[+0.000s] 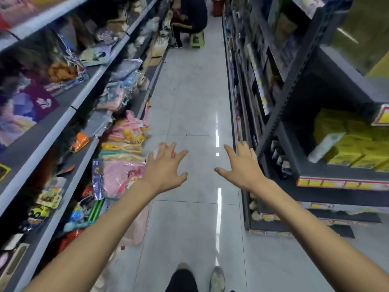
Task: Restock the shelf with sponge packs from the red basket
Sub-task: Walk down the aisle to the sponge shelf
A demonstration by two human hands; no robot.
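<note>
Both hands reach out ahead over the tiled floor (189, 102), well apart, holding nothing. The left hand (164, 171) has its fingers spread, just beside the pastel packets spilling off the left shelves (69, 106). The right hand (242, 167) is spread too, near the post of the right shelves (328, 165) with their yellow boxes (347, 142). A red container (217, 7) stands far down the aisle, beyond a person (189, 15) sitting on a green stool (196, 40). I cannot tell whether it is the basket, or pick out any sponge packs.
</note>
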